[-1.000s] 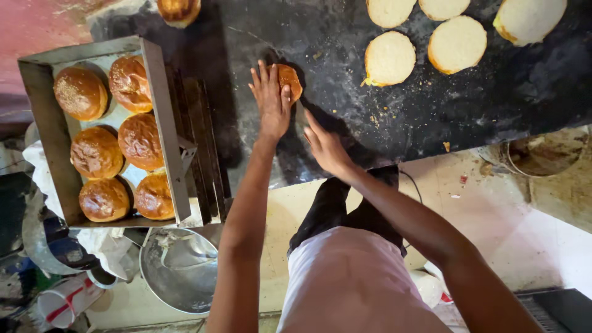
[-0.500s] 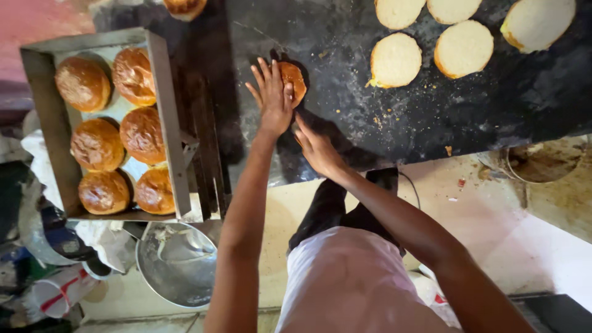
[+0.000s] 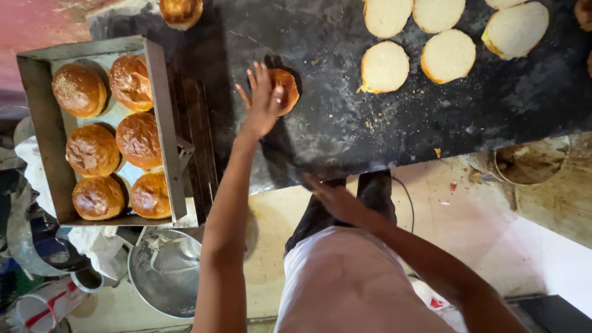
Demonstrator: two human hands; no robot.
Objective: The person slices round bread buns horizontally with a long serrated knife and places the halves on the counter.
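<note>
Pressing glossy round bun flat-palmed, left hand fingers spread, right hand open, empty

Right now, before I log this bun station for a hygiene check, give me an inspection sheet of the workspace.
Surface: black griddle, crumbs and smears.
Job's things: browned bun under left hand; five cut bun halves face up.
Clutter: tray holding six buns; metal bowl below.
Grippers: left hand flat on bun; right hand empty, off the griddle.
Cables: thin black cord on floor.
Surroundings: stained floor, pot.
</note>
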